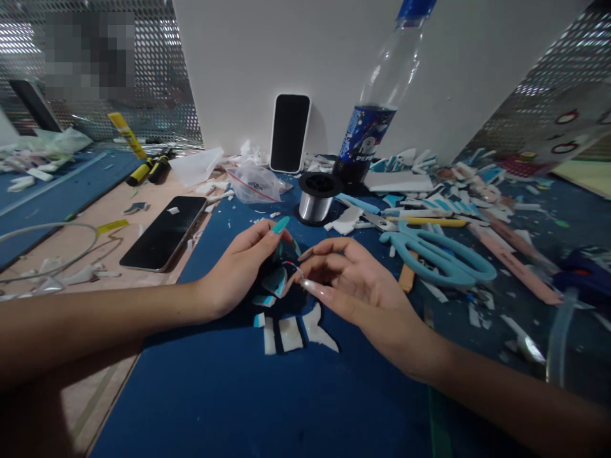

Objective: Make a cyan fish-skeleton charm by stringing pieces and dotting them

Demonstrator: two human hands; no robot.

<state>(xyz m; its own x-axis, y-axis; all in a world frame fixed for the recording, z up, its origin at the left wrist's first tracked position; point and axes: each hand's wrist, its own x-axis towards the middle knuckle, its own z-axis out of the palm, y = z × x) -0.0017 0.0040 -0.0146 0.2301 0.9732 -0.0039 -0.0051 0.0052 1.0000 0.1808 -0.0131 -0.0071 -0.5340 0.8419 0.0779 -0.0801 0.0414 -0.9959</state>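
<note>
Over the blue mat (205, 394), my left hand (248, 261) is closed, thumb against fingers, on something mostly hidden behind the thumb. Facing it, my right hand (353, 286) has its fingertips drawn together at a tiny thin item with a red part (289, 264), too small to name. Between and below the hands lies a blue-and-white piece (275, 282), its edge close to the right fingertips. Nearer to me are several cut white pieces: a narrow strip (270, 337), a squarish one (291, 334) and a tail-shaped one (319, 327).
A spool of fine wire or thread (315, 202) stands ahead, with an upright phone (289, 133) and a Pepsi bottle (367, 127) behind. Blue-handled scissors (443, 257) and scraps lie to the right. Another phone (165, 232) lies left, near a cable (93, 245).
</note>
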